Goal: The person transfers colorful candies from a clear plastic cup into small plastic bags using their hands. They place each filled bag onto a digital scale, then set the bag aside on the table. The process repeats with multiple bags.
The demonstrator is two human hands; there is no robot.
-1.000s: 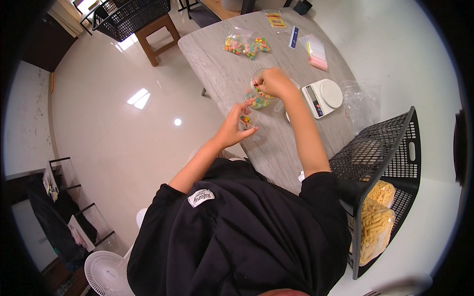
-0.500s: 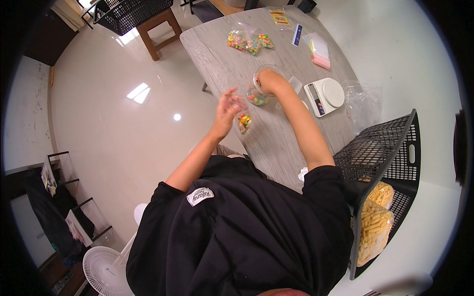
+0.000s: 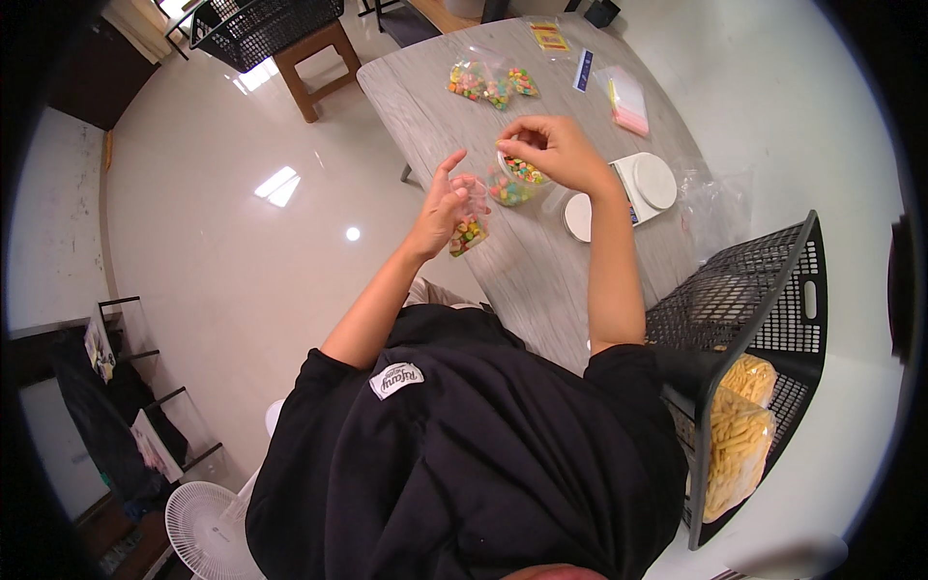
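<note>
My left hand holds a small clear plastic bag partly filled with colourful candy pieces, at the table's near left edge. Its index finger points up, and the other fingers are around the bag's upper part. Just to the right stands a clear round jar with more of the same candies inside. Over the jar's mouth is my right hand, palm down, with thumb and fingertips brought together. Whatever those fingertips may hold is too small to make out. A round white lid lies beside my right forearm.
A white kitchen scale stands right of the jar. Farther back lie filled candy bags, a yellow packet, a blue-and-white strip and a stack of plastic bags. A black basket holds bagged yellow snacks.
My right hand has risen out of the jar to above its mouth, its fingers now visible. My left hand has turned slightly, and the candy bag has shifted a little left.
</note>
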